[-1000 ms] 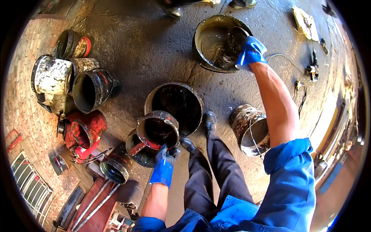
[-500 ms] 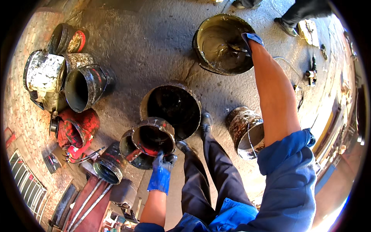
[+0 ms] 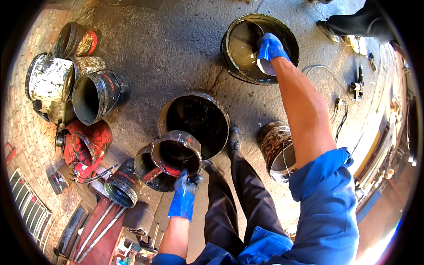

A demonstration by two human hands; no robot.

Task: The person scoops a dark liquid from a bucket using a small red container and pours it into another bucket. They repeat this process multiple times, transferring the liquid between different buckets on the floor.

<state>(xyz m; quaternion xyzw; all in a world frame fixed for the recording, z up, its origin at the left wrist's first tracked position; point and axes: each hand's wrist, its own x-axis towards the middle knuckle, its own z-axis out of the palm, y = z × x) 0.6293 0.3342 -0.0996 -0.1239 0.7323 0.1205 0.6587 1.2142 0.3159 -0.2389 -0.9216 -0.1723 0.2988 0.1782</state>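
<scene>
My right hand (image 3: 270, 47), in a blue glove, reaches inside a large tub (image 3: 226, 55) of grey-green slurry (image 3: 243, 42) at the upper right. Its fingers are curled, and a dark curved edge shows beside them; what they hold is hard to make out. My left hand (image 3: 185, 187), also gloved in blue, is closed on the near rim of a stained, dark bucket (image 3: 191, 143) with red patches. That bucket is tilted and overlaps another open bucket (image 3: 143, 161) and a big dark-lined tub (image 3: 216, 110) behind it.
Several dirty buckets (image 3: 95, 97) and a crumpled red container (image 3: 90, 141) stand or lie at the left. A rusty-looking bucket (image 3: 276, 148) lies tipped right of my legs. Farther right are a power tool (image 3: 357, 86) and cable. Another person's leg (image 3: 357, 24) is at the top right.
My right hand has moved left and deeper over the slurry tub, from its right rim inward. The left hand keeps its grip on the bucket.
</scene>
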